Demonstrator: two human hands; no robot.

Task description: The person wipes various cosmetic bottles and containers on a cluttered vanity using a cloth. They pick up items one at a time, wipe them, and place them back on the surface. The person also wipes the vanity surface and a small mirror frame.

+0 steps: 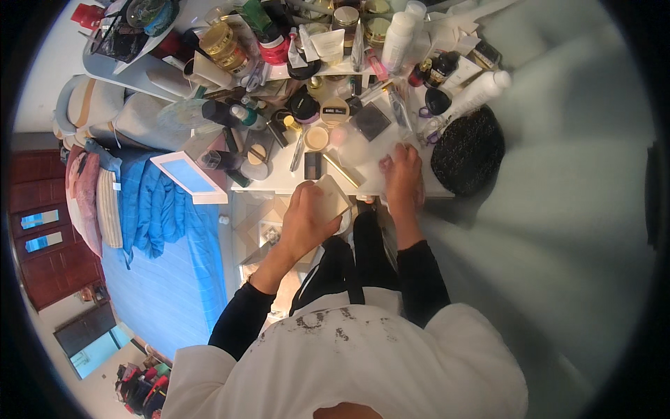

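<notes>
My left hand (306,217) grips a cream-coloured, flat case (332,198) with rounded corners, held just off the front edge of the white dressing table (282,184). Fingers curled, my right hand (404,175) is at the table's front right. Something clear and pinkish, perhaps plastic, shows beside those fingers; whether they grip it I cannot tell. Between the hands lie a gold tube (341,170) and a small dark palette (312,165). Behind them are an open pot of pale powder (316,138), a pink makeup sponge (338,136) and a square dark compact (370,121).
A black sparkly pouch (468,152) hangs over the table's right edge, near purple-handled scissors (433,137). A pink-framed mirror (189,175) stands at left. Bottles and jars crowd the back shelf (335,69). Left of me is a bed with blue covers (157,283); a pale wall (565,209) rises at right.
</notes>
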